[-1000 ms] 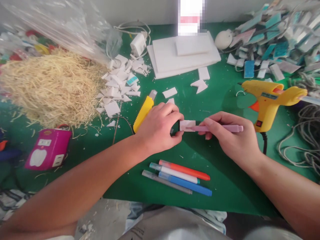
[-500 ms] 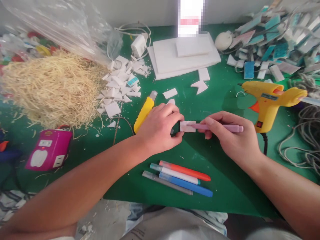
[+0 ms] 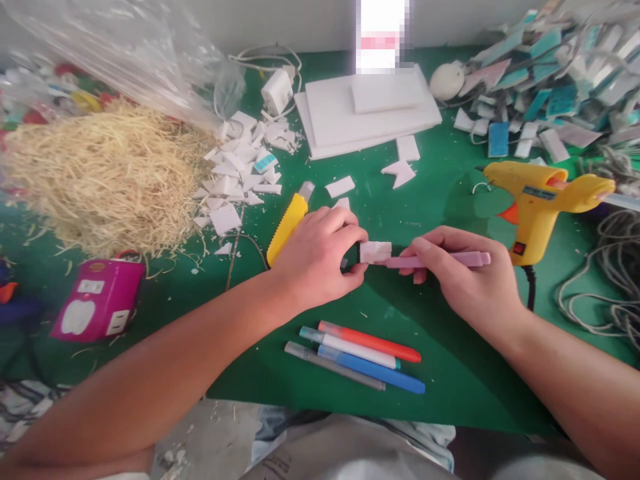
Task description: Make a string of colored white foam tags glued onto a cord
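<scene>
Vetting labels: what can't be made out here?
All head view:
- Pink plastic pen: tip contact with small white rectangular piece too small, blurred.
- Yellow plastic utility knife: partly hidden by left hand.
- Yellow plastic glue gun: label too small.
- Grey looped cord: cut by right edge.

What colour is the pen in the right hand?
The pen in the right hand is pale pink, seen best in the head view.

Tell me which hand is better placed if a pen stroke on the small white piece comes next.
Likely the right hand: it holds the pink pen, tip at the near edge of the small white piece. The left hand is curled at that piece's left end, without a pen.
</scene>
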Available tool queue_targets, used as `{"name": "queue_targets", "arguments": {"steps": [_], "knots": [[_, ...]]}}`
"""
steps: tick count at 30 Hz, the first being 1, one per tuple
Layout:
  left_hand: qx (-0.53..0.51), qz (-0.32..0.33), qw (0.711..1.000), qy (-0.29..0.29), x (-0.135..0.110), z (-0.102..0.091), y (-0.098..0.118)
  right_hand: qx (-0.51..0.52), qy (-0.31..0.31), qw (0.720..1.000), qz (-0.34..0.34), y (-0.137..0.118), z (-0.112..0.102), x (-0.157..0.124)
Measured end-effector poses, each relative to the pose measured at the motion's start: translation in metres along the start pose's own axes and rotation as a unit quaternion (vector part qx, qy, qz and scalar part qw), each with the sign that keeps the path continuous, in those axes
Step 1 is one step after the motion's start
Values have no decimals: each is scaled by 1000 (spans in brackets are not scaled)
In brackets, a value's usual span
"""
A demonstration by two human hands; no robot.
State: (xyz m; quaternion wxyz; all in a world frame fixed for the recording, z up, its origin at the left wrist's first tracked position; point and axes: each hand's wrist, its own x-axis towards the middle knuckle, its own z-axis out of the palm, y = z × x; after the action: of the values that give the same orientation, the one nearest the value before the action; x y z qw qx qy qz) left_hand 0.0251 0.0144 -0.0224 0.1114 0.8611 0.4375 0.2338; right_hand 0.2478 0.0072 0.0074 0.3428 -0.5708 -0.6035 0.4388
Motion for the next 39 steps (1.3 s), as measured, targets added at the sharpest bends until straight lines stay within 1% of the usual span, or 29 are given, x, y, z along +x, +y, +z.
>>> {"name": "queue_targets", "arguments": {"steps": [2,5,8,12,16,20,24,27,28,31,32,35,36,39], "knots": [[2,5,1000,3,0,0,0,-5,-2,1000,-4,0,0,0],[9,14,1000,7,0,-1,0,6,19,1000,-10,0,0,1],[12,15,1000,8,0,-2,0,3,1,1000,-3,1,0,1],[22,16,1000,7,0,-3,1,18,26,999,-5,2,1,0],[32,18,999,3,0,-3,1,-3,-8,1000,-9,2,0,0],[34,19,999,4,-1,-3,1,10,20,1000,-10,3,0,1],[36,24,999,12,-1,-3,0,-5,-4,1000,-4,4,0,0],[37,23,999,9,-1,-3,1,13,21,1000,-9,4,1,0],[38,23,999,7,-1,-4,1,14,21,1000,-12,4,1,0],[34,20,999,3,-1,-4,0,-2,-13,1000,-14,4,1,0],[33,18,999,1,-1,-4,0,-5,-15,1000,-13,4,1,1],[32,10,999,-5,-1,-4,0,7,17,1000,-11,3,1,1],[31,9,999,-6,-1,-4,0,8,19,1000,-9,3,0,1],[26,12,1000,-2,-1,-3,0,3,-2,1000,-2,2,0,2]]}}
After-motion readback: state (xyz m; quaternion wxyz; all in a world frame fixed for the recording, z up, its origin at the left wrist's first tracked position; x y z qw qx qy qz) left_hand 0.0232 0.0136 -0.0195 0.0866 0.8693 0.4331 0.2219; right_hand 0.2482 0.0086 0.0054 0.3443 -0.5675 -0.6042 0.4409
